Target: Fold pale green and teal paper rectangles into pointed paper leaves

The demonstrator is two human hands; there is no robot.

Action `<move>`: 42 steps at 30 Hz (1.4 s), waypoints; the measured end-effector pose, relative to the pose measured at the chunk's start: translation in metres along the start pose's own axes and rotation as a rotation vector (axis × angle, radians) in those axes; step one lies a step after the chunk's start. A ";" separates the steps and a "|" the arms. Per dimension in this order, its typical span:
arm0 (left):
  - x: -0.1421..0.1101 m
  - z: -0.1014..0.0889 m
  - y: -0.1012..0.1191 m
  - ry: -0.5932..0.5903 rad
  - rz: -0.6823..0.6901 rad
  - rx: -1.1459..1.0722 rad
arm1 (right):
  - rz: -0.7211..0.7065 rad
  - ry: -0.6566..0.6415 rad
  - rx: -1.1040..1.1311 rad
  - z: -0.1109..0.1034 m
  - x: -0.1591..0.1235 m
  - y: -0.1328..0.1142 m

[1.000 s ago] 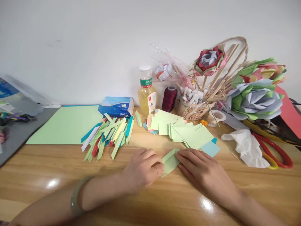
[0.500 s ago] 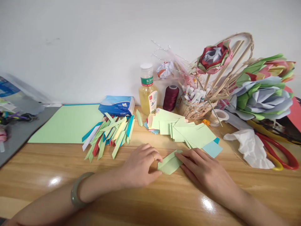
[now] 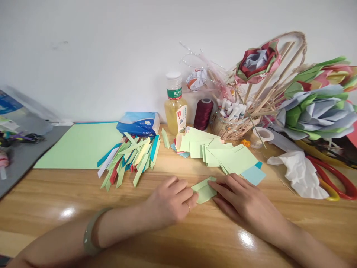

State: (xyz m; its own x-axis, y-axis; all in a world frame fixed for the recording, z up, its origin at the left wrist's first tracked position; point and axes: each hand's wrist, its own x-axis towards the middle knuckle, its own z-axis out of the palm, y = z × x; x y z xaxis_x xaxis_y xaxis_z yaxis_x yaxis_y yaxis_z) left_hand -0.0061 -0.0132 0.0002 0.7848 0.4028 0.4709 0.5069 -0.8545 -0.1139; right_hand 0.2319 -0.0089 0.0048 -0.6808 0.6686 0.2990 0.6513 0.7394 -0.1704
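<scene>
A small piece of light green paper, partly folded with a crease along it, lies between my hands just above the wooden table. My left hand, with a ring and a bangle on its wrist, is closed on the paper's left end and covers that corner. On the other side, my right hand pinches the paper's upper right edge, thumb below and fingers on top. Behind my right hand spreads a stack of light green paper rectangles. Folded paper strips in several colours lie heaped beyond my left hand.
Along the wall stand a tissue pack, a drink bottle, a maroon thread spool and a basket of sticks. Paper flowers, crumpled tissue and red-handled scissors are on the right. A large green sheet lies left.
My left hand has turned, its fingers now curling over the left end of the green paper where thumb and finger were spread around it. My right hand stays on the paper's right side.
</scene>
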 end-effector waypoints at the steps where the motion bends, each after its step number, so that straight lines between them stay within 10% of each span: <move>1: -0.001 0.002 -0.001 0.019 0.020 0.036 | 0.000 -0.002 0.002 0.000 0.000 0.000; 15: 0.001 -0.001 -0.009 0.033 -0.314 -0.287 | -0.083 0.062 0.029 -0.003 0.002 0.001; 27: 0.007 -0.002 -0.009 -0.112 -0.680 -0.592 | 0.184 0.018 0.282 -0.001 0.004 -0.004; 42: 0.018 -0.001 -0.006 -0.209 -0.728 -0.505 | 0.287 0.050 0.120 0.006 0.013 -0.012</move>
State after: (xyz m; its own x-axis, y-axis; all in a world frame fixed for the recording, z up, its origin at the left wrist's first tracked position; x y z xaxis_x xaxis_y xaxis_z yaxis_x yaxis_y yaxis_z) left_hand 0.0044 -0.0009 0.0106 0.4057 0.9082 0.1027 0.7249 -0.3882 0.5691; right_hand 0.2134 -0.0088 0.0048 -0.4559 0.8488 0.2678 0.7682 0.5272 -0.3631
